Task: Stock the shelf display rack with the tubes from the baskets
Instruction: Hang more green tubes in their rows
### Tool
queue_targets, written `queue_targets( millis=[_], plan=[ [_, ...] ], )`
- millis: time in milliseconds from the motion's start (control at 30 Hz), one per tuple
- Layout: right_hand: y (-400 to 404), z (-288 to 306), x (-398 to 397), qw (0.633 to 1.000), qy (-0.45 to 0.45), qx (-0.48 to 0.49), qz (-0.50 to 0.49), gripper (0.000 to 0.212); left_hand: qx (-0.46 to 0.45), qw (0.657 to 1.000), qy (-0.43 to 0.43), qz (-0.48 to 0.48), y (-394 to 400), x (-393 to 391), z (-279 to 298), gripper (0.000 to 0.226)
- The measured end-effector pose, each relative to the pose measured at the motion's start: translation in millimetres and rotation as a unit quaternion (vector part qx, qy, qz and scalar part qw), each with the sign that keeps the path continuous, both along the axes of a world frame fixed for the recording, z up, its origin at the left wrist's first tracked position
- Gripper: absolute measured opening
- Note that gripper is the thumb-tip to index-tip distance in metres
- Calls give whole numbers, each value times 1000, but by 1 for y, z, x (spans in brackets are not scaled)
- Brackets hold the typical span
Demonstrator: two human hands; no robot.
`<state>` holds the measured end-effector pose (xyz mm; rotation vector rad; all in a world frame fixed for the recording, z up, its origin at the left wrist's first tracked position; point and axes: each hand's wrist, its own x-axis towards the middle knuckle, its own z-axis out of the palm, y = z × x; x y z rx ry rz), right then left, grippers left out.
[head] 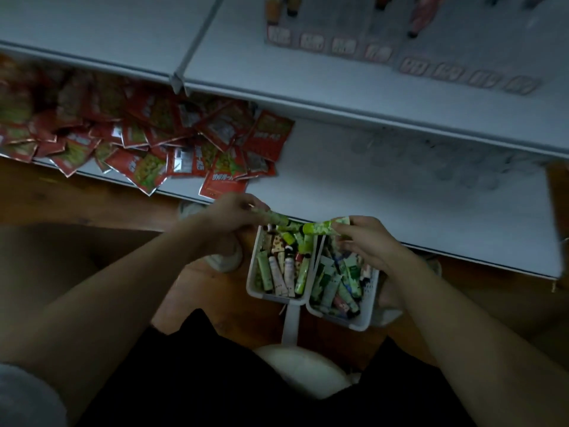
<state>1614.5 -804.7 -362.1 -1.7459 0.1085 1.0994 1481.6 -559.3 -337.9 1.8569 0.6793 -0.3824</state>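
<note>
**Green tubes in both hands, over two full baskets**

I can't read any label: print on the red packets [147,140] and shelf tags [343,46] is blurred. My left hand [229,212] pinches a green tube [278,218]; my right hand [366,240] grips another tube [323,228]. Beneath sit the left basket [271,295] and right basket [354,323], both holding mixed tubes, before the lower shelf [400,204].

Red packets [147,140] on shelf [385,180]
</note>
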Motion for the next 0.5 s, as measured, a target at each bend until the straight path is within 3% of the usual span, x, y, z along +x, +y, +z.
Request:
queue_targets(
  millis=[133, 200, 333, 433, 500],
  plan=[
    [-11, 49, 6, 992, 32, 105, -69, 24, -152, 980, -101, 85, 4, 0, 42, 19],
    [-11, 73, 6, 978, 56, 176, -100, 30, -261, 943, -150, 145, -4, 4, 65, 18],
    [0, 122, -1, 945, 84, 280, -143, 40, -465, 849, -194, 161, -20, 20, 100, 36],
    [13, 153, -5, 941, 60, 308, -131, 42, -556, 796, -203, 127, -36, 31, 125, 31],
    [19, 170, -8, 941, 42, 315, -115, 42, -576, 782, -213, 106, -44, 37, 138, 34]
  ],
)
